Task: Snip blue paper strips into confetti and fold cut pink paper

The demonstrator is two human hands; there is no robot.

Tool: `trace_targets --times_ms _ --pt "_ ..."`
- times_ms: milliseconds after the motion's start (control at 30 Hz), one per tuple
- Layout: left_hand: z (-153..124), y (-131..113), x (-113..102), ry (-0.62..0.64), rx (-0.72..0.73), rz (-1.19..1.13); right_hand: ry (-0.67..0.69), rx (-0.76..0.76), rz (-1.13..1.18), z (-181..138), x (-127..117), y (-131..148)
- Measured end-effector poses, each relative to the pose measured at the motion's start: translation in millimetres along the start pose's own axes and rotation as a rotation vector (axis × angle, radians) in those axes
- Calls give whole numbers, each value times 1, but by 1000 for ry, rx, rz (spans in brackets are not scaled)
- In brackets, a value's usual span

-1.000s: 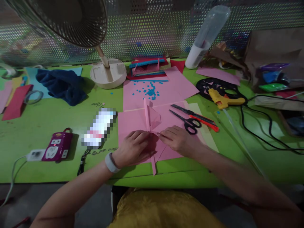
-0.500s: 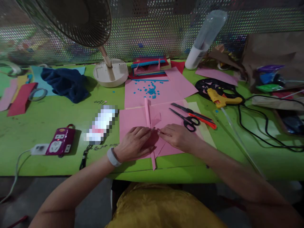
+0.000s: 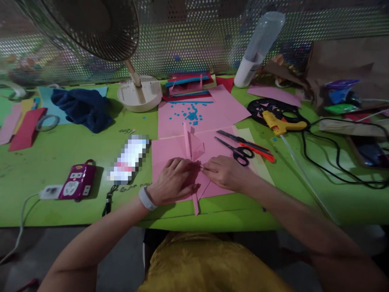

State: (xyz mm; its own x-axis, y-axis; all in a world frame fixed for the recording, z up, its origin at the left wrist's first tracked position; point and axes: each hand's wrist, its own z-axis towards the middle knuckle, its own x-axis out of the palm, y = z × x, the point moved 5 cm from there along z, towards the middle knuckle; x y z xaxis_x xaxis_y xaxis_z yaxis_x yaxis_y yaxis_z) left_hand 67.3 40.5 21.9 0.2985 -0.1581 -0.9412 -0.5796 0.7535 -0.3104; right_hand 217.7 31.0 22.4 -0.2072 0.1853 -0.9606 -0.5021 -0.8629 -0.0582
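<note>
My left hand (image 3: 174,178) bends over a long folded pink paper strip (image 3: 187,140) and grips it against the pink sheets below. The strip's lower end sticks out past the thumb, over the table's near side. My right hand (image 3: 225,172) is closed in a pinch close to the left fingertips, on a small edge of pink paper; the exact fold is hard to make out. Under both hands lies a pink sheet (image 3: 162,152). Black-handled scissors (image 3: 240,154) and an orange-and-black utility knife (image 3: 257,150) rest just beyond my right hand.
Blue paper bits (image 3: 192,115) lie scattered on another pink sheet. A yellow glue gun (image 3: 279,123) with its cable sits at right, near a white bottle (image 3: 244,73). At left are a phone (image 3: 129,158), a purple power socket (image 3: 77,182), a fan (image 3: 139,95) and dark blue cloth (image 3: 82,107).
The whole view has shifted slightly. Both hands stay at nearly the same place on the pink paper, with the right fingers curled a little more.
</note>
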Motion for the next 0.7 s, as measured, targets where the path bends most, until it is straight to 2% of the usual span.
trace_targets --times_ms 300,467,700 --pt "2 -1 -1 0 1 35 -19 40 116 1 -3 -4" --pt "4 -3 -2 -13 -2 57 -152 247 146 -2 -12 -11" --pt "4 -7 -2 44 47 159 40 261 -64 5 -6 18"
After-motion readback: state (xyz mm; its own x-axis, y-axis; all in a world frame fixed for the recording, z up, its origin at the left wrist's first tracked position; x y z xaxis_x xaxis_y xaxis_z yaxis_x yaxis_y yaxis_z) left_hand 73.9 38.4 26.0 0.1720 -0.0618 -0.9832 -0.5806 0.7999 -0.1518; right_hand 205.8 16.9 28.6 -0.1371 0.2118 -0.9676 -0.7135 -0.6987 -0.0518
